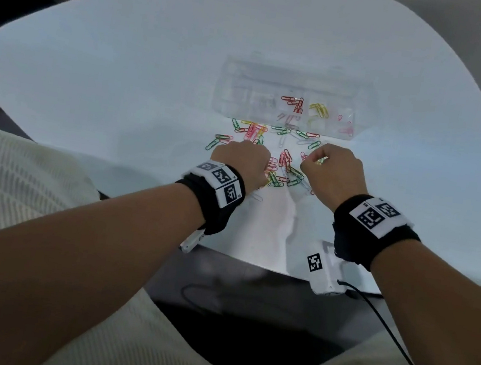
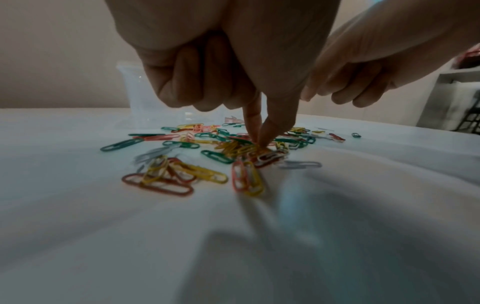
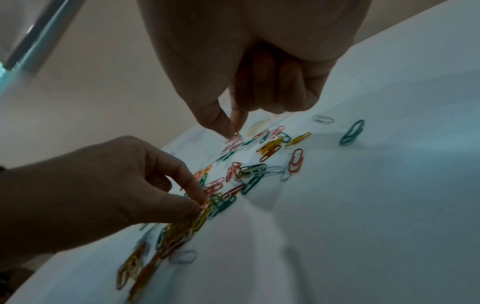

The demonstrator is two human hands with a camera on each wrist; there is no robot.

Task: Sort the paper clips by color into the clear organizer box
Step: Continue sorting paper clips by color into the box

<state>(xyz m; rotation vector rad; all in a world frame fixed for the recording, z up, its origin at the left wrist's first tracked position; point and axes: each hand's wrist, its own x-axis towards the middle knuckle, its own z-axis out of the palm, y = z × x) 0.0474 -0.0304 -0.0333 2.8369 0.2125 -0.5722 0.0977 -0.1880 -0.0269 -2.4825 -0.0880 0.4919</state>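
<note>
A: Progress status? Table [image 1: 127, 52] first.

B: Clear organizer box [image 1: 294, 78] at centre: red [image 1: 293, 102], yellow [image 1: 319, 110] and pink clips [image 1: 346, 126] occupy separate compartments. Most of the loose paper clip pile [image 1: 280, 157] just in front remains unsorted.

A: Hands?

B: Left hand [image 2: 233, 67]: thumb and forefinger pinching into yellow clips. Right hand [image 3: 249, 67]: thumb and forefinger pinching a pale pink clip [image 3: 233, 139].

A: Obstructions?

B: Interlocked clips. A cabled marker block [image 1: 324, 268] sits at the table's near edge.

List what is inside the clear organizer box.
The clear organizer box holds red clips, yellow clips and pink clips. Its left compartments are too blurred to tell.
</note>
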